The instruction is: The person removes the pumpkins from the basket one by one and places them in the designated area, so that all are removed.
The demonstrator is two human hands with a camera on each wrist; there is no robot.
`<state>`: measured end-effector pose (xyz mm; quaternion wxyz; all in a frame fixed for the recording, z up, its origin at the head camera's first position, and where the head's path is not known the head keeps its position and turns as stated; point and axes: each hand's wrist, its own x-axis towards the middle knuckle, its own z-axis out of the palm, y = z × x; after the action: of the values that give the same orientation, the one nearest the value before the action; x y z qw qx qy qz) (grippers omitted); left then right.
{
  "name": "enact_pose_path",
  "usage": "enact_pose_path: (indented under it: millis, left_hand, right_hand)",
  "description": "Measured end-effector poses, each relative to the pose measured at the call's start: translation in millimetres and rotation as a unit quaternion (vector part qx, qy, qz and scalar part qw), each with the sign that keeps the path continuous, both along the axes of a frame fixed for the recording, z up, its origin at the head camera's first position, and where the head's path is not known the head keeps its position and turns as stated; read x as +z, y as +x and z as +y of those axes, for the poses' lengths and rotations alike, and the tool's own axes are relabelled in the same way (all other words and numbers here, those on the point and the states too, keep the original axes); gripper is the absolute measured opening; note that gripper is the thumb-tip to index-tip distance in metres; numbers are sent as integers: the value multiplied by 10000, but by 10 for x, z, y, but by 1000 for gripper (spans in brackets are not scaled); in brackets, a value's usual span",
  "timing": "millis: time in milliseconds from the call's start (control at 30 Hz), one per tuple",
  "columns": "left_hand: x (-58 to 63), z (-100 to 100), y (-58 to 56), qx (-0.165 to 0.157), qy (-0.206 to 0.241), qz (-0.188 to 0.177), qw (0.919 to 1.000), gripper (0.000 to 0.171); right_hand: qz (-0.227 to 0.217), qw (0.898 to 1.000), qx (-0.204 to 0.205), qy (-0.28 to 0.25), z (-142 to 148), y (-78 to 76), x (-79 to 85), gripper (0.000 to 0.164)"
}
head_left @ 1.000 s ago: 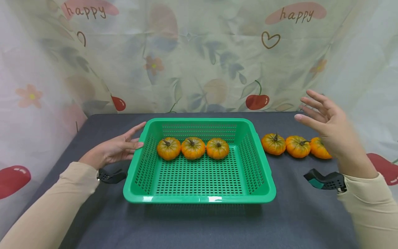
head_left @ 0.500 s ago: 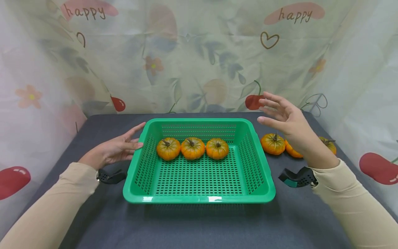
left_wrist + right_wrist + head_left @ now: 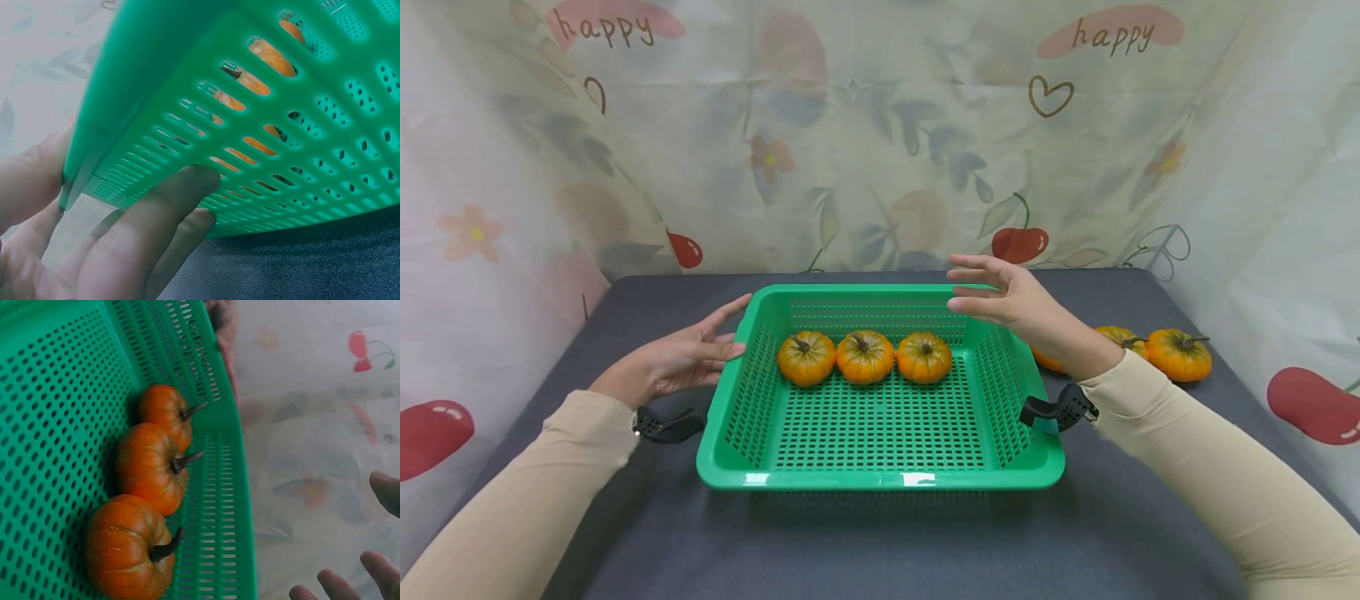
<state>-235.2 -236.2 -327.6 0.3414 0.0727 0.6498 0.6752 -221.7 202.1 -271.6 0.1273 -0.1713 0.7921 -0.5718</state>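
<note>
A green perforated plastic basket [image 3: 880, 481] stands on the dark cloth, with three small orange pumpkins [image 3: 865, 357] in a row inside it. At its left side, my left hand [image 3: 681, 357] touches the rim and outer wall with fairly straight fingers; the left wrist view shows fingertips [image 3: 203, 180] against the slotted wall. Over the back right corner hovers my right hand [image 3: 1003, 296], fingers spread and nothing in them. In the right wrist view the pumpkins [image 3: 128, 547] lie beside the slotted wall, apart from the right fingertips [image 3: 378, 565].
Right of the basket more orange pumpkins [image 3: 1180, 354] sit in a row, one partly hidden by my right wrist. A patterned curtain [image 3: 857, 167] hangs behind and beside the dark tablecloth [image 3: 880, 550].
My right hand has moved left from above the pumpkins on the right to the basket's back right corner, dropping slightly. My left hand, the basket and the pumpkins have stayed put.
</note>
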Motion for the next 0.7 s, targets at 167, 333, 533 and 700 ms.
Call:
enact_pose_path:
  millis: [167,333,533,700]
  left_hand:
    - [-3,-4,-2,-7,15,3,10000,90]
    - [-8,-4,-2,3,13,0,10000,90]
    - [-2,-4,-7,6,23,-28,10000,90]
    - [1,-12,-10,-1,66,-80,9999,90]
  right_hand:
    - [-387,9989,213,178,-90,-116,-97,65]
    - [-746,9954,360,488,-168,-208,-194,68]
    - [-944,9897,510,952,-228,-286,-296,68]
    - [-1107,9826,600,1363,-262,-331,-381,67]
